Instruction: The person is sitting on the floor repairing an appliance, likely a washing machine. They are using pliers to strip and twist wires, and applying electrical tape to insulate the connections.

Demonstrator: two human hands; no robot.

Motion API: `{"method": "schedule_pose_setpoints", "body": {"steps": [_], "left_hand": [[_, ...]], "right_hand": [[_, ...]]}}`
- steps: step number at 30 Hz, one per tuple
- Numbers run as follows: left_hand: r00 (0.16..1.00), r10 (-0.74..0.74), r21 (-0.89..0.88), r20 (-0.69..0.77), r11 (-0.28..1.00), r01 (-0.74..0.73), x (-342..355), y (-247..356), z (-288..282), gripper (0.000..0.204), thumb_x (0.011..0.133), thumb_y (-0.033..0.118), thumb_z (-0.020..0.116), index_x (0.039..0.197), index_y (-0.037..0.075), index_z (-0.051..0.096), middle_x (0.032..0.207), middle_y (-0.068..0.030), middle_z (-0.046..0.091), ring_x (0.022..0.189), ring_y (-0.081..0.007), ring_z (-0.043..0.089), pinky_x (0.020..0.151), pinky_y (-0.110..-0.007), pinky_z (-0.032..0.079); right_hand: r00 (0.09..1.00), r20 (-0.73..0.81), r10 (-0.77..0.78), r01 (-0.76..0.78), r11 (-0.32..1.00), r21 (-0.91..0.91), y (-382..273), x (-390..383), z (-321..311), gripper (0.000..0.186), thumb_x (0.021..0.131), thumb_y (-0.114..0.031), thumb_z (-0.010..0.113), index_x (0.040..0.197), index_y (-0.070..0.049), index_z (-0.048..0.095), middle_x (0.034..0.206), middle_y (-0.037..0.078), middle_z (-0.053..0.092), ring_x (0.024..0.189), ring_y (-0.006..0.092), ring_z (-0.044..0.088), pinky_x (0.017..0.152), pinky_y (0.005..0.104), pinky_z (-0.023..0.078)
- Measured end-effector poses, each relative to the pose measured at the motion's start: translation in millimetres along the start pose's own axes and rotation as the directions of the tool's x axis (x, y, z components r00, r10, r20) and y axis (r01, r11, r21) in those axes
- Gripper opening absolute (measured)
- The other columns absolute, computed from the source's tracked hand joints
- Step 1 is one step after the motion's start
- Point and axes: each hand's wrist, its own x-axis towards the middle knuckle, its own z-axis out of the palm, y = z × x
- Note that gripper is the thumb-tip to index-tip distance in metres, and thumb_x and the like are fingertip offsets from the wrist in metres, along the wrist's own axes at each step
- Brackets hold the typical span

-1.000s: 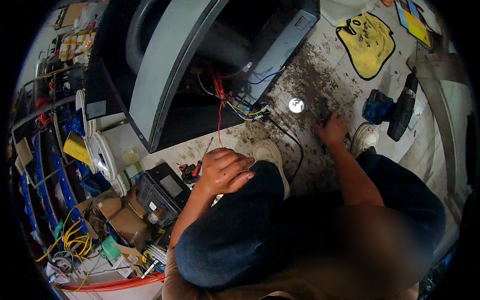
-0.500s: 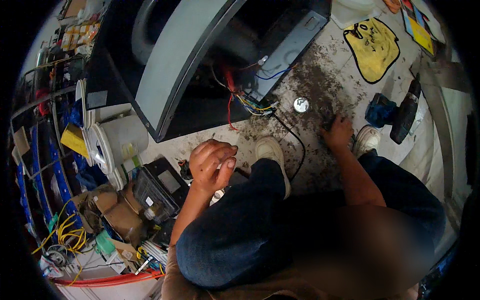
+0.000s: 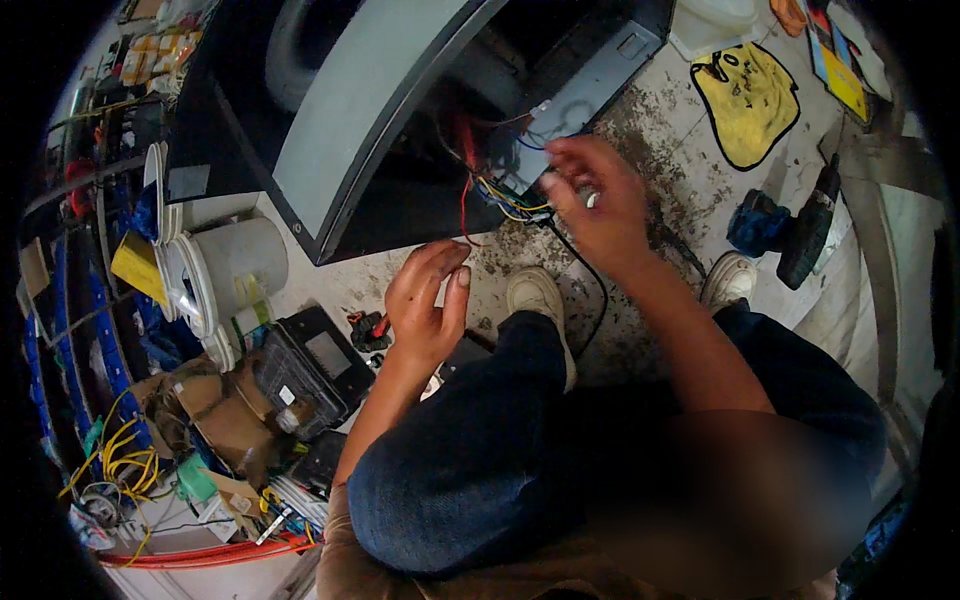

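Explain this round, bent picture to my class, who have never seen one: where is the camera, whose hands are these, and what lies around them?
The camera sits on a person's head and looks down through a fisheye lens, so straight edges curve. The person crouches on a stained concrete floor; their knees in dark trousers fill the bottom. The right hand reaches to a bundle of coloured wires coming from an opened grey appliance and seems to pinch something small and pale; what it is cannot be told. The left hand hovers open near a red wire, holding nothing. Around them lie a yellow cloth, a cordless drill, a black case and a white bucket.
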Motion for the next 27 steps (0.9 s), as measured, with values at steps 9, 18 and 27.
{"method": "schedule_pose_setpoints", "body": {"steps": [9,18,27], "left_hand": [[0.999,-0.016,-0.103,-0.029,0.995,0.013,12,7,8,0.013,0.076,-0.006,0.062,0.088,-0.004,0.063,0.09,-0.0171,0.064,0.082,-0.0296,0.064,0.069,-0.034,0.052],[1.0,0.009,-0.109,-0.014,0.994,-0.01,21,11,6,0.013,0.076,-0.004,0.062,0.089,-0.002,0.063,0.091,-0.0157,0.064,0.081,-0.0295,0.063,0.069,-0.033,0.051],[0.985,-0.172,-0.205,-0.021,0.965,0.164,60,28,14,0.021,0.079,-0.004,0.059,0.1,-0.001,0.062,0.102,-0.0167,0.059,0.09,-0.0307,0.061,0.077,-0.034,0.05]], "right_hand": [[0.993,0.099,-0.059,0.081,0.969,-0.235,-16,14,43,0.032,0.072,-0.02,0.071,0.099,-0.003,0.064,0.092,0.014,0.061,0.083,0.0331,0.06,0.074,0.04,0.048],[0.95,0.302,0.083,-0.161,0.956,0.243,-19,34,-20,0.023,0.086,-0.02,0.063,0.098,-0.001,0.065,0.082,0.006,0.067,0.072,0.0145,0.06,0.066,0.0288,0.047],[0.785,0.588,0.195,-0.517,0.729,0.448,-28,24,-24,0.029,0.087,-0.011,0.053,0.112,-0.001,0.061,0.095,0.003,0.067,0.082,0.0081,0.058,0.066,0.0218,0.046]]}}
